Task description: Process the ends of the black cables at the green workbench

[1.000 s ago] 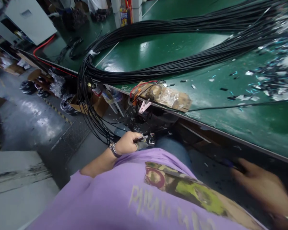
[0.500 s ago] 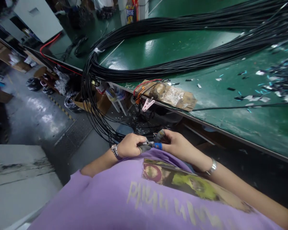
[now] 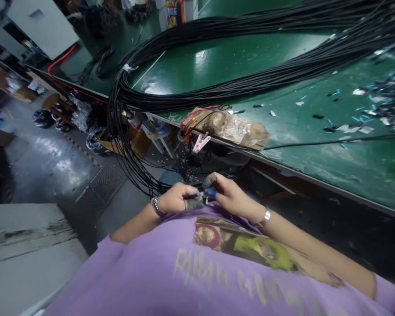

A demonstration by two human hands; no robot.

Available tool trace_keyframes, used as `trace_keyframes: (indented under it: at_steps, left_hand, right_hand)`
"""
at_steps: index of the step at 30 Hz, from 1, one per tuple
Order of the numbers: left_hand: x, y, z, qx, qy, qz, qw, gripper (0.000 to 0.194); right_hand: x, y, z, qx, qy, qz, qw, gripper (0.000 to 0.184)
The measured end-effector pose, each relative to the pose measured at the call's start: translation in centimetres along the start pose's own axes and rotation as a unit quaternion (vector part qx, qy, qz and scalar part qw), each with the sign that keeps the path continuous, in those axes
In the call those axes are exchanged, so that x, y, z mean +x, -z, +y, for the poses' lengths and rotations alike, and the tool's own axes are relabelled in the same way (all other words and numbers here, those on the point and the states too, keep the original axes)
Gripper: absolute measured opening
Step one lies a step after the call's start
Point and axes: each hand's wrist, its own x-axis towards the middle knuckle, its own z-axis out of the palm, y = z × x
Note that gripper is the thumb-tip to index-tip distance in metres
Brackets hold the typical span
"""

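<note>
My left hand (image 3: 175, 199), its thumb and fingertip wrapped in grey tape, is closed in a pinch on a cable end just in front of my shirt. A small pale tip (image 3: 201, 193) sticks out between its fingers. My right hand (image 3: 231, 196), with grey and blue tape on its fingertips, is closed right beside that tip; what it pinches is too small to make out. Black cables (image 3: 131, 162) hang off the table edge in a loop and run down behind my left hand.
A large coil of black cable (image 3: 217, 90) lies on the green table (image 3: 316, 171). At its edge are a taped cardboard piece (image 3: 255, 134) and a pink clip (image 3: 201, 143). Cut scraps (image 3: 382, 105) are scattered at the right. A cardboard box (image 3: 136, 142) stands below.
My right hand has shifted slightly left and up, and its wrist has come closer to my left hand. My left hand has hardly moved. The view has tilted a little.
</note>
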Motion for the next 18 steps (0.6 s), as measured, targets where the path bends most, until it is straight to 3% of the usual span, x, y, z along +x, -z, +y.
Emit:
trace_keyframes:
  at_steps: [2,4,7,11,15,18]
  left_hand:
    - [-0.1,-0.2,0.1,-0.007,0.000,-0.008,1.000,0.041]
    - [-0.2,-0.4,0.1,0.025,-0.002,0.063,0.998,0.041]
    - [-0.2,-0.8,-0.1,0.076,-0.004,0.177,0.981,0.040]
    - [0.0,-1.0,-0.2,0.118,0.004,0.228,0.966,0.034]
    - [0.2,-1.1,-0.1,0.135,0.018,0.227,0.964,0.028]
    - [0.4,-1.0,0.0,0.127,0.034,0.230,0.964,0.026]
  right_hand:
    - [0.4,0.1,0.8,-0.066,-0.004,0.075,0.995,0.011]
    - [0.5,0.4,1.1,-0.049,-0.026,0.107,0.993,0.012]
    - [-0.1,0.8,0.6,0.018,-0.054,0.081,0.995,0.020]
    - [-1.1,0.8,-0.8,0.010,-0.040,0.052,0.998,0.025]
    - [-1.5,0.5,-1.3,-0.146,0.038,0.067,0.986,0.015]
    - [-1.7,0.5,-1.3,-0.309,0.168,0.068,0.934,0.020]
